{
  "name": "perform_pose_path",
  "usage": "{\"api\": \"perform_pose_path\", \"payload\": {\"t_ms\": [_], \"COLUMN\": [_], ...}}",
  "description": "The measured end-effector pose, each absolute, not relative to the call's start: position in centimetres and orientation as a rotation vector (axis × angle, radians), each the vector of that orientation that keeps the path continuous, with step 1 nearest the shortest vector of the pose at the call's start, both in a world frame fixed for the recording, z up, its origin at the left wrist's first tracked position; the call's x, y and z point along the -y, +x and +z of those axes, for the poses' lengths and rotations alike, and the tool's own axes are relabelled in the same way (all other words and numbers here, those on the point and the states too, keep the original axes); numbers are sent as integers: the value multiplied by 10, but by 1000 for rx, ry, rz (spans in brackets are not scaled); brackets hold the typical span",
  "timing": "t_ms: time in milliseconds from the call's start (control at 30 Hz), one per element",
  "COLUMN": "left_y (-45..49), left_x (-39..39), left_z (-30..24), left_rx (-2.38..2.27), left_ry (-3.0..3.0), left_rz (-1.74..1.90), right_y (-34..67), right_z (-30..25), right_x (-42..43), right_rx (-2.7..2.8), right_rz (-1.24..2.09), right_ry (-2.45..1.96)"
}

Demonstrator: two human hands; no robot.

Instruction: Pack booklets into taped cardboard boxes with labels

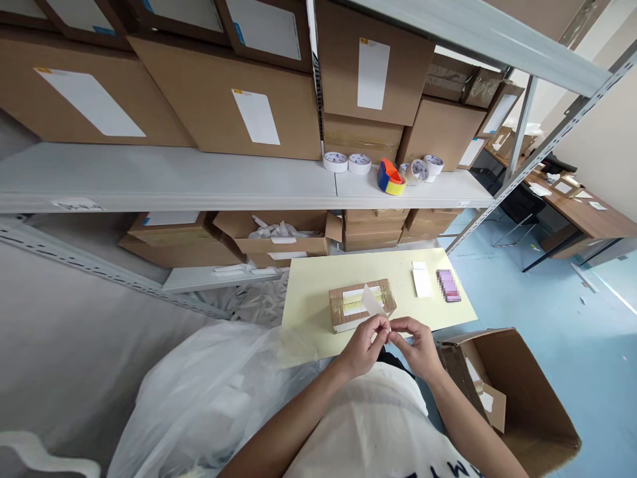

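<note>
My left hand (367, 343) and my right hand (414, 344) meet at the near edge of a pale yellow table. Both pinch one corner of a small white label sheet (373, 302), whose free part sticks up in front of a taped cardboard box (337, 309). That box lies on the table (308, 285) just beyond my hands and bears a white and yellow label on top. Whether the sheet touches the box I cannot tell. To the right lie a white slip (422, 279) and a blurred purple item (448, 285).
Tape rolls (359, 163) and an orange, blue and yellow tape dispenser (391, 178) sit on the metal shelf (223, 176) ahead. An open carton (527, 398) with smaller boxes stands at right. A clear plastic bag (199, 398) bulges at left.
</note>
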State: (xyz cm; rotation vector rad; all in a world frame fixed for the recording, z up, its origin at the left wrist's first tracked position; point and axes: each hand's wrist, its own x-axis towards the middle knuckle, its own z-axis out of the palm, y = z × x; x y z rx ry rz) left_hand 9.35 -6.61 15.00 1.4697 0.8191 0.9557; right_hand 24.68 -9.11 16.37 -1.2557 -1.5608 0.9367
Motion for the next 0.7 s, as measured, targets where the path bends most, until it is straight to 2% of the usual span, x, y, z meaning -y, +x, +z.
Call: {"api": "perform_pose_path", "payload": {"t_ms": [700], "left_y": [97], "left_x": [69], "left_z": [145], "left_rx": [-949], "left_ry": [1639], "left_rz": [945], "right_y": [249], "right_z": [154], "right_x": [97], "right_rx": [1393], "right_rz": [1044], "right_ry": [-1421]}}
